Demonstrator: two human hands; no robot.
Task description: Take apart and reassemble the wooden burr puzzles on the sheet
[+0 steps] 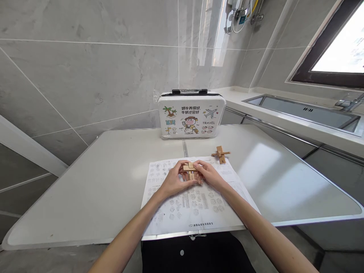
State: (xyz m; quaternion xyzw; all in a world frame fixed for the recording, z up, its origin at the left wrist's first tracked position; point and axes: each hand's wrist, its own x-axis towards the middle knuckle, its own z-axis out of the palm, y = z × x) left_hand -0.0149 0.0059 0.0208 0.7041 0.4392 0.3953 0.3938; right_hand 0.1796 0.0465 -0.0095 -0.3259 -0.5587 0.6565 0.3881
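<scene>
Where the two forearms meet over the middle of the table [85,197], we find both hands closed on one small wooden puzzle [190,167]. The left hand [174,181] grips it from its own side, fingers curled over the top and thumb tucked below. The right hand [209,176] pinches it from the other side, fingertips on the upper bar. The puzzle is a knot of pale crossed blocks held just above a printed sheet [196,208]; we cannot tell whether its lower end touches the paper. We make out a flat piece across the top and short uprights beneath it, between the thumbs.

The sheet lies flat, covered in small diagrams, its near edge reaching the table's front edge. Beyond the right hand, at the sheet's far right corner, a second puzzle [220,154] of the same wood rests apart from both hands, its sticks crossed. Farther back, against the wall [85,76], a white case [191,115] stands upright with a black handle on top and cartoon pictures and the word TRAVEL on its face. The table is white, and a seam runs down its middle from the case to the sheet. To the right, well apart from the hands, we note a sink [307,110] set in a counter, a tap [348,102] at its far end and a window [341,49] above.
</scene>
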